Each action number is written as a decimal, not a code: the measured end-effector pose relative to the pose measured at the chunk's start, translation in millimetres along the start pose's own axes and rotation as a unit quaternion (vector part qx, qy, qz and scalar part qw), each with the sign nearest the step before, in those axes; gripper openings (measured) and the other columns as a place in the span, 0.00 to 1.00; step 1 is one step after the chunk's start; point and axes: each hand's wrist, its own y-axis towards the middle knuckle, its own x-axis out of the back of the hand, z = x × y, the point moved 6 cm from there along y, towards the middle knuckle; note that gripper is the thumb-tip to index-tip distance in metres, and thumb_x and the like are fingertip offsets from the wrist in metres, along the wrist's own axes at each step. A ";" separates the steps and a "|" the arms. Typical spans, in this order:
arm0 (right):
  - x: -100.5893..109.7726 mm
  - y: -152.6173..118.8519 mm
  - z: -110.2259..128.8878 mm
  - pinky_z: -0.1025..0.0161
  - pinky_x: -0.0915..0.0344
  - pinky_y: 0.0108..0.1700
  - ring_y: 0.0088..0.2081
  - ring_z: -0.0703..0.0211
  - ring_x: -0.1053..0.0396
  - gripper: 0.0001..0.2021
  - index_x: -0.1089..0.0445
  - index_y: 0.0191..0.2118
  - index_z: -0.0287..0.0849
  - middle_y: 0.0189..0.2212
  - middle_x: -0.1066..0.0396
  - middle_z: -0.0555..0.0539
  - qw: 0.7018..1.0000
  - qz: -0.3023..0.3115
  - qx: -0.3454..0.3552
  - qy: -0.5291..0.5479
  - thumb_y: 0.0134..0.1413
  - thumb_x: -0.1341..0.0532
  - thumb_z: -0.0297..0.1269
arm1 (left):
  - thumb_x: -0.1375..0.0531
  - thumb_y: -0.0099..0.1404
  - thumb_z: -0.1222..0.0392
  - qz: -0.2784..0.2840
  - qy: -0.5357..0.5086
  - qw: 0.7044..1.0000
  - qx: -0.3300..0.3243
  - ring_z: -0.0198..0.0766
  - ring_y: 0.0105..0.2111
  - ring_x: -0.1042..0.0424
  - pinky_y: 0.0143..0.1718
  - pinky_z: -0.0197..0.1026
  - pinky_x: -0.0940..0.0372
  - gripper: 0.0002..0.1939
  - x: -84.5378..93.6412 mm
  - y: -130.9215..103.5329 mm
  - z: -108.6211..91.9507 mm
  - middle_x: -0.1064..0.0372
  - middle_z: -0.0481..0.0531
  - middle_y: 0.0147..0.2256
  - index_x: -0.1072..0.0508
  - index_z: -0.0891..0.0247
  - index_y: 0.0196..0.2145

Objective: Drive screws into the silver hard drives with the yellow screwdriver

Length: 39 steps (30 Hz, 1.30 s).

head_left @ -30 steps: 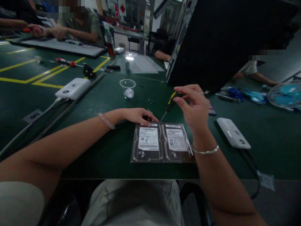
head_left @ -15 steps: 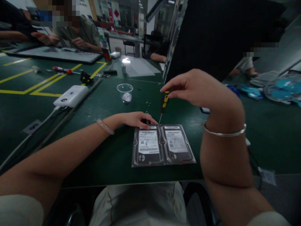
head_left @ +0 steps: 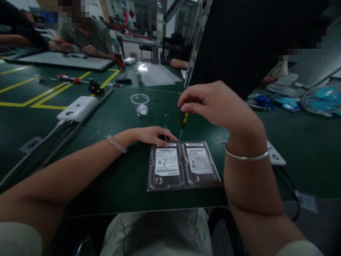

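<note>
Two hard drives lie side by side, label up: the left hard drive (head_left: 167,167) and the right hard drive (head_left: 201,167). My left hand (head_left: 156,136) grips the far edge of the left drive, thumb on its top and index finger along the edge toward the inner corner. Closed around the top of a black and yellow screwdriver (head_left: 183,119) is my right hand (head_left: 202,103). The screwdriver stands nearly upright, its tip at the far edge where the drives meet; whether it sits in a screw is too small to tell. Several tiny screws (head_left: 167,116) lie beyond the drives.
A clear plastic cup (head_left: 140,105) with something white inside stands beyond my left hand. White power strips (head_left: 77,108) lie left and right (head_left: 276,154). A large black panel (head_left: 255,39) rises behind my right hand. Across the table, a person (head_left: 87,41) handles something.
My right hand has shifted slightly left and lower on the screwdriver, which stands a little more upright. My left hand stays on the left drive. The view has moved slightly.
</note>
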 end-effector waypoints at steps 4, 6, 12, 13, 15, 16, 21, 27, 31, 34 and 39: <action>2.7 -5.1 -5.1 0.56 0.32 0.52 0.48 0.54 0.25 0.14 0.24 0.49 0.44 0.48 0.21 0.47 0.999 0.042 0.011 0.021 0.60 0.40 0.30 | 0.38 0.68 0.51 0.002 -0.002 1.000 0.002 0.38 0.47 0.30 0.49 0.39 0.37 0.24 0.1 -1.2 -0.5 0.29 0.52 0.52 0.30 0.55 0.60; 4.9 -7.3 -7.1 0.56 0.32 0.54 0.50 0.54 0.25 0.15 0.23 0.50 0.45 0.50 0.22 0.48 0.998 0.059 0.015 0.014 0.60 0.41 0.29 | 0.38 0.68 0.52 0.003 -0.010 1.000 0.002 0.38 0.48 0.30 0.50 0.39 0.37 0.23 -0.1 -1.1 -1.0 0.29 0.52 0.53 0.30 0.55 0.60; 12.1 -11.7 -11.8 0.58 0.32 0.50 0.46 0.55 0.24 0.15 0.22 0.49 0.50 0.46 0.20 0.52 0.997 0.075 0.035 -0.004 0.61 0.42 0.32 | 0.38 0.68 0.52 0.004 0.001 1.000 0.006 0.39 0.48 0.30 0.49 0.39 0.36 0.24 0.0 -0.1 -2.1 0.29 0.53 0.52 0.30 0.56 0.60; 12.8 -12.5 -13.6 0.58 0.32 0.49 0.44 0.55 0.24 0.15 0.22 0.49 0.50 0.44 0.20 0.51 0.997 0.076 0.030 -0.009 0.61 0.42 0.32 | 0.39 0.68 0.52 0.004 0.004 1.000 0.008 0.39 0.48 0.30 0.49 0.39 0.36 0.24 0.2 -0.3 -2.2 0.29 0.52 0.52 0.30 0.55 0.60; 13.5 -13.7 -17.5 0.58 0.32 0.46 0.42 0.56 0.25 0.13 0.23 0.48 0.47 0.42 0.21 0.50 0.997 0.075 0.014 -0.012 0.59 0.40 0.32 | 0.39 0.68 0.51 0.004 0.007 1.000 0.009 0.39 0.48 0.30 0.49 0.40 0.36 0.24 0.6 -0.9 -2.7 0.30 0.53 0.53 0.30 0.54 0.60; 13.3 -13.9 -19.1 0.58 0.33 0.44 0.41 0.56 0.26 0.12 0.24 0.47 0.45 0.42 0.21 0.49 0.997 0.072 0.003 -0.015 0.58 0.39 0.33 | 0.39 0.68 0.51 0.004 0.008 1.000 0.010 0.40 0.49 0.30 0.50 0.40 0.37 0.24 0.6 -1.2 -2.7 0.30 0.53 0.53 0.30 0.54 0.60; 2.4 -8.3 -18.5 0.62 0.41 0.31 0.30 0.61 0.33 0.10 0.30 0.40 0.44 0.34 0.25 0.48 0.993 0.066 -0.053 -0.079 0.62 0.41 0.44 | 0.39 0.68 0.51 0.006 0.003 1.000 0.004 0.38 0.47 0.30 0.48 0.40 0.36 0.24 0.0 -1.3 -3.7 0.30 0.53 0.52 0.30 0.54 0.60; -12.1 7.7 -12.7 0.55 0.40 0.36 0.33 0.52 0.31 0.21 0.28 0.28 0.42 0.27 0.27 0.41 0.976 -0.021 -0.108 -0.186 0.65 0.50 0.45 | 0.38 0.67 0.52 0.002 -0.004 1.000 0.000 0.38 0.46 0.31 0.48 0.39 0.37 0.24 -0.9 -0.1 -1.3 0.29 0.53 0.52 0.30 0.54 0.60; -16.1 11.7 -18.2 0.48 0.35 0.43 0.39 0.43 0.28 0.28 0.26 0.25 0.41 0.27 0.27 0.38 0.973 -0.059 -0.138 -0.178 0.65 0.50 0.55 | 0.38 0.67 0.52 0.003 -0.007 1.000 -0.004 0.39 0.46 0.31 0.48 0.40 0.37 0.23 -0.6 0.1 -0.3 0.29 0.52 0.52 0.29 0.54 0.59; -14.3 11.2 -20.0 0.51 0.35 0.43 0.38 0.46 0.28 0.25 0.26 0.26 0.42 0.27 0.27 0.40 0.976 -0.060 -0.124 -0.168 0.64 0.47 0.55 | 0.38 0.67 0.52 0.006 -0.004 1.000 -0.001 0.39 0.46 0.30 0.48 0.40 0.37 0.24 -0.4 0.1 -1.2 0.30 0.53 0.53 0.30 0.54 0.60; -5.1 5.0 -15.5 0.56 0.34 0.44 0.40 0.53 0.28 0.13 0.24 0.40 0.44 0.38 0.24 0.45 0.994 0.006 -0.036 -0.102 0.62 0.41 0.45 | 0.38 0.67 0.52 0.001 0.000 1.000 0.003 0.39 0.47 0.30 0.50 0.40 0.37 0.24 -0.1 0.1 -3.0 0.30 0.53 0.53 0.29 0.55 0.59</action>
